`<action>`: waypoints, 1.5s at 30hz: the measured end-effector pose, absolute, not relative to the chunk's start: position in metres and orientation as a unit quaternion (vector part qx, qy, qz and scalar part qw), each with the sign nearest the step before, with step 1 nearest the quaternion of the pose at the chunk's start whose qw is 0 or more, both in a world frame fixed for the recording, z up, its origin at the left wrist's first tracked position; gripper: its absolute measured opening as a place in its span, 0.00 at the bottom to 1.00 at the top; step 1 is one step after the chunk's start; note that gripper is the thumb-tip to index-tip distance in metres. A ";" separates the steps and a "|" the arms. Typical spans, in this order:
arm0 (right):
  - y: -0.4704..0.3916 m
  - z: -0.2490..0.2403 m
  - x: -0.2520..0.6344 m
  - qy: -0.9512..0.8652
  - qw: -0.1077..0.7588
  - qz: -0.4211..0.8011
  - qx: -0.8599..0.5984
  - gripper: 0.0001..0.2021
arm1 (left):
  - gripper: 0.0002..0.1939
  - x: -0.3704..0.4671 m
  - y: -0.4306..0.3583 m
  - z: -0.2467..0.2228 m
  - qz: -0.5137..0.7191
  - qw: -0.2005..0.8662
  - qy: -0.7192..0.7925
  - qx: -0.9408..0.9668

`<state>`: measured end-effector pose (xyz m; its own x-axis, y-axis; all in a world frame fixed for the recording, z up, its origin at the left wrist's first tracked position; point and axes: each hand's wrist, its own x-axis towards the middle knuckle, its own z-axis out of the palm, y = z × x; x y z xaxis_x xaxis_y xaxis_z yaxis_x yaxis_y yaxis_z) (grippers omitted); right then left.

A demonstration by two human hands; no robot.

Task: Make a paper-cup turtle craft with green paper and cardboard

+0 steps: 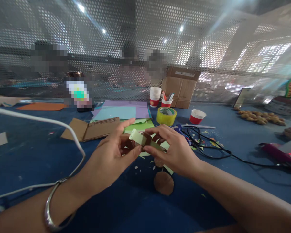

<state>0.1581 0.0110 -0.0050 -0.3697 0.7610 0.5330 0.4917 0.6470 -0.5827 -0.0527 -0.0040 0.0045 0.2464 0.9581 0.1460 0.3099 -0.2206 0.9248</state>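
I saw both hands meet above the blue tabletop [26, 155], just in front of the yellow tape roll [166, 116], which I take as my landmark. The left hand [111, 158] had its fingers curled round a small brown cardboard piece [149, 139], thumb and fingertips pinched so the piece sat steady. The right hand [174, 150] was pinched on a pale green paper strip [142, 139] and laid it across that brown piece; the strip ran tilted, its free end up toward the left hand's forefinger. I judged the grip was kept close and raised so the strip could be pressed around the curved cardboard without touching the scraps below.

Nearer me than the tape roll, under the hands, lay a brown cardboard disc [163, 183] and paper offcuts. Just right of the roll stood a red paper cup [197, 116]; a black cable [208, 145] trailed right from there. Left of the roll lay folded cardboard [92, 128], and behind it coloured paper sheets [121, 111] and a cardboard box [181, 87]. A perforated metal screen [135, 32] closed off the room beyond, with other people blurred behind it.
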 end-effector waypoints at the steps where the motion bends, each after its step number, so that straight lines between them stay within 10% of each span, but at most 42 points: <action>1: 0.011 -0.005 0.158 -0.815 0.409 0.151 -0.381 0.18 | 0.41 -0.053 -0.004 0.005 0.390 0.400 0.474 0.680; 11: 0.014 -0.007 0.161 -0.821 0.421 0.152 -0.354 0.20 | 0.20 -0.053 0.012 0.007 0.380 0.453 0.462 0.662; 28: 0.012 -0.006 0.161 -0.742 0.388 0.425 -0.344 0.23 | 0.18 -0.061 0.019 0.000 0.357 0.564 0.381 0.640; 45: 0.011 -0.008 0.157 -0.802 0.376 0.296 -0.357 0.16 | 0.19 -0.055 0.014 0.003 0.325 0.556 0.424 0.637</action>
